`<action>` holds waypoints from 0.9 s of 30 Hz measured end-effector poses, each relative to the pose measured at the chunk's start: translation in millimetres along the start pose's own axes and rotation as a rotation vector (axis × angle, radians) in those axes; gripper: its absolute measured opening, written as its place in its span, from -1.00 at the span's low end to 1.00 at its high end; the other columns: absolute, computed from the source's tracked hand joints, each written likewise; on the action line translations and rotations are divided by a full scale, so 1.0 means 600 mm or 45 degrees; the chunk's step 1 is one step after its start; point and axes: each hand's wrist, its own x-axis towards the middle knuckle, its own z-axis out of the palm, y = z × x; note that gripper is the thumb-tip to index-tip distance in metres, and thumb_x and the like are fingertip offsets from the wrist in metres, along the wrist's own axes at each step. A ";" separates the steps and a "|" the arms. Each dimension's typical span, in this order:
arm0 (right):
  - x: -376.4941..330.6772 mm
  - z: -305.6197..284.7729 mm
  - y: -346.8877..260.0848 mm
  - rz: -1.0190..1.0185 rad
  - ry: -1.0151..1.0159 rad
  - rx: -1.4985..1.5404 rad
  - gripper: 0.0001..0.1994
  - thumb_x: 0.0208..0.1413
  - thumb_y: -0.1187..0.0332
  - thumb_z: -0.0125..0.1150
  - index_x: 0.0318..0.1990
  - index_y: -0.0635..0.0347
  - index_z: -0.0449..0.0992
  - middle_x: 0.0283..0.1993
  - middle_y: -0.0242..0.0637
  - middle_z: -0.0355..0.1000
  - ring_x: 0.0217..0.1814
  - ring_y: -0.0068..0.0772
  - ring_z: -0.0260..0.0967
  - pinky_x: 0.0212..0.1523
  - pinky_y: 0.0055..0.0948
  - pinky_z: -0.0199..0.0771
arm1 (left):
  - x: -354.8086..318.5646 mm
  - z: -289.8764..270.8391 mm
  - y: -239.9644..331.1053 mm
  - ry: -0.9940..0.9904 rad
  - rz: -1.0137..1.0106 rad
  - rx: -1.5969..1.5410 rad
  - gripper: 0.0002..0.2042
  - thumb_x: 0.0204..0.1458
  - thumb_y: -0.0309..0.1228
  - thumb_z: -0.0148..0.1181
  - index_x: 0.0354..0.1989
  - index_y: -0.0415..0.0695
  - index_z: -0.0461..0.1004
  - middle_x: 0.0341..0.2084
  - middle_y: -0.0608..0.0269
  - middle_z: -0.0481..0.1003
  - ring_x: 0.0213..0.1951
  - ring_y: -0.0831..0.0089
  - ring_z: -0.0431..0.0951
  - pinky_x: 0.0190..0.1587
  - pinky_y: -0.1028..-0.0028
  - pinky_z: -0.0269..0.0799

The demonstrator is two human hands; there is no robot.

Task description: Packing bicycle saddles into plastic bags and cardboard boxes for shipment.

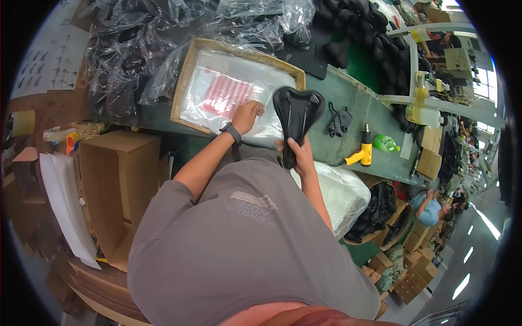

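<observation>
A black bicycle saddle (297, 117) is gripped at its narrow nose by my right hand (300, 151), its wide end pointing away from me. My left hand (247, 116), with a dark band on the wrist, is over a shallow cardboard tray (188, 70). Clear plastic bags (217, 64) with red printing lie stacked in that tray. The left fingers are curled together at the right part of the stack, pinching what looks like the top plastic bag. Just how much of the film they hold is hard to see.
Many plastic-wrapped saddles (125, 65) are heaped at the back left, bare black saddles (353, 27) at the back right. A yellow heat gun (363, 150), black parts (339, 120) and a green bottle (386, 143) are on the green bench. An open carton (114, 185) stands left; another person (427, 208) is far right.
</observation>
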 end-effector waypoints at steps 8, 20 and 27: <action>0.125 0.121 -0.061 0.706 -0.358 0.880 -0.52 0.40 0.15 0.28 0.13 0.46 0.37 -0.13 -0.03 0.44 -0.20 -0.32 0.46 -0.13 -0.42 0.66 | -0.133 -0.140 0.172 0.229 -0.448 -1.084 -0.84 0.41 -0.40 0.11 -0.05 -0.21 0.55 -0.18 0.20 0.64 -0.11 0.35 0.69 0.01 0.32 0.62; 0.057 0.203 -0.152 -0.531 -0.264 -1.555 0.26 -0.12 0.52 0.60 0.67 0.02 -0.22 0.09 -0.15 0.56 -0.14 -0.17 0.60 -0.10 -0.22 0.59 | -0.184 -0.232 0.375 0.188 0.511 -0.212 -0.84 0.13 -0.43 0.45 -0.42 -0.22 0.63 -0.55 0.23 0.50 -0.47 0.42 0.46 -0.37 0.37 0.37; 0.143 0.295 -0.211 -0.280 -0.609 -1.044 -0.12 0.06 0.23 0.61 0.45 0.31 0.20 0.31 0.00 0.40 0.36 -0.03 0.39 0.41 -0.08 0.36 | -0.140 -0.226 0.268 0.292 0.046 -0.716 -0.08 0.09 0.19 0.42 0.41 -0.27 0.24 0.24 0.11 0.44 0.32 0.29 0.36 0.39 0.23 0.24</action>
